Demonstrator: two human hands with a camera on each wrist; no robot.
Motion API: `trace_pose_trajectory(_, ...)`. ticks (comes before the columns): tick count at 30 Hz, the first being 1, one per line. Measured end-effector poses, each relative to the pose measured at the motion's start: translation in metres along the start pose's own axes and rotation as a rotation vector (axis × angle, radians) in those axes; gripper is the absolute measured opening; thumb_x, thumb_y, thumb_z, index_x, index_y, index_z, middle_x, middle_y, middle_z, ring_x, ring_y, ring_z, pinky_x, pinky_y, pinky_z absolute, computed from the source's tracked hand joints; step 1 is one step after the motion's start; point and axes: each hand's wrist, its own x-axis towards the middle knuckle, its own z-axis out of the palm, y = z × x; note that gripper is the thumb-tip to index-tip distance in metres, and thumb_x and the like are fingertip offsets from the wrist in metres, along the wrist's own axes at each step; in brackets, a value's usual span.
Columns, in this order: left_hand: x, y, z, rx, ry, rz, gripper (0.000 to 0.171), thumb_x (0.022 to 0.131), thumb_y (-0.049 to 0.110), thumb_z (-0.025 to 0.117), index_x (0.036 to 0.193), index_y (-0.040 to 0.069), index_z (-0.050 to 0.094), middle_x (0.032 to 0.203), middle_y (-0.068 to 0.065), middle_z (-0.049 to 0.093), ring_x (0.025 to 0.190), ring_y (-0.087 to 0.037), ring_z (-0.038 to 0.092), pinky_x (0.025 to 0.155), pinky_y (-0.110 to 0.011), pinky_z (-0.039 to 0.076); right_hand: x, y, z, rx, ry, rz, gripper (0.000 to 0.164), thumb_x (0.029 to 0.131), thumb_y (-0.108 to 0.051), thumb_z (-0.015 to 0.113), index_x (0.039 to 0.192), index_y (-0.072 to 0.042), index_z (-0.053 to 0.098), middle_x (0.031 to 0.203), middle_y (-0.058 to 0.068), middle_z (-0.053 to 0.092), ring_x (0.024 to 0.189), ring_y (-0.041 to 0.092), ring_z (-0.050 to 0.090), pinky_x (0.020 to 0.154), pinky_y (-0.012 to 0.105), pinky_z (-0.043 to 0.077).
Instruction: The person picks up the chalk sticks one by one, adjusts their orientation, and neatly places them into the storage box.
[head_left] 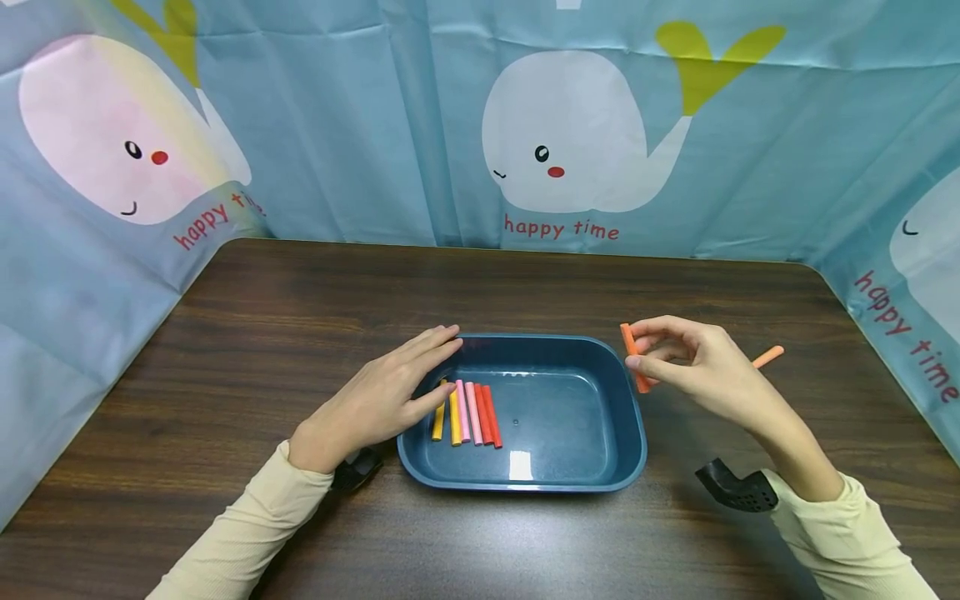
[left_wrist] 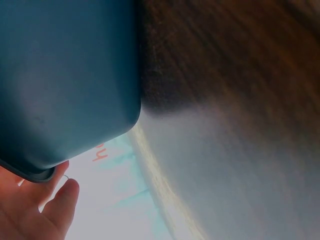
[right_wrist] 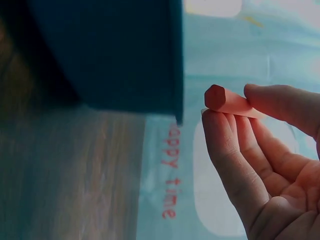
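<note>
A blue tray (head_left: 525,485) stands on the table. My left hand (head_left: 382,400) rests over its left rim with fingers extended; in the left wrist view that hand (left_wrist: 35,215) shows at the tray's corner. Inside, to the left, a row of crayons lies side by side: two yellow (head_left: 455,425), two pink (head_left: 473,417) and two red (head_left: 491,417), partly under the left fingers. Just beyond the right rim, my right hand (head_left: 693,358) pinches an orange crayon (head_left: 628,340) between thumb and fingers. Its flat six-sided end faces the right wrist camera.
A lighter orange crayon (head_left: 768,357) lies on the brown wooden table (head_left: 300,292), partly hidden behind the right wrist. A blue curtain (head_left: 360,142) printed with whales hangs along the back and sides. Black camera mounts (head_left: 738,487) sit at both wrists.
</note>
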Motion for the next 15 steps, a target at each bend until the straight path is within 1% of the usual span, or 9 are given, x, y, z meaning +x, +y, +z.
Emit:
trace_pose_trajectory(4, 0.0, 0.0, 0.001, 0.0, 0.005, 0.001, 0.06, 0.096, 0.031, 0.065, 0.148, 0.009, 0.047, 0.159, -0.006, 0.038, 0.147, -0.026, 0.037, 0.111, -0.047, 0.042, 0.006, -0.006, 0.01, 0.007, -0.022, -0.016, 0.035, 0.092, -0.018, 0.071, 0.125, -0.007, 0.063, 0.097, 0.008, 0.073, 0.08, 0.006, 0.071, 0.071, 0.024, 0.049)
trace_pose_trajectory(9, 0.0, 0.0, 0.001, -0.004, 0.013, 0.004, 0.059, 0.095, 0.031, 0.065, 0.148, 0.01, 0.047, 0.159, -0.006, 0.038, 0.146, -0.027, 0.038, 0.111, -0.048, 0.042, 0.015, -0.014, 0.024, 0.049, -0.06, -0.042, 0.035, 0.092, -0.016, 0.071, 0.124, -0.005, 0.063, 0.09, 0.013, 0.074, 0.077, 0.01, 0.071, 0.069, 0.025, 0.052)
trace_pose_trajectory(13, 0.0, 0.0, 0.001, -0.002, 0.009, -0.004, 0.059, 0.095, 0.031, 0.066, 0.147, 0.01, 0.048, 0.159, -0.006, 0.038, 0.146, -0.027, 0.038, 0.111, -0.048, 0.042, 0.022, -0.018, 0.036, 0.077, -0.104, -0.05, 0.034, 0.092, -0.015, 0.07, 0.124, -0.004, 0.063, 0.089, 0.013, 0.072, 0.075, 0.011, 0.07, 0.067, 0.03, 0.056)
trace_pose_trajectory(15, 0.0, 0.0, 0.001, -0.003, 0.003, -0.01, 0.059, 0.095, 0.031, 0.065, 0.147, 0.011, 0.048, 0.159, -0.005, 0.038, 0.146, -0.026, 0.038, 0.111, -0.048, 0.042, 0.024, -0.019, 0.042, 0.083, -0.121, -0.049, 0.036, 0.091, -0.014, 0.07, 0.124, -0.004, 0.062, 0.091, 0.012, 0.071, 0.074, 0.012, 0.07, 0.067, 0.032, 0.057)
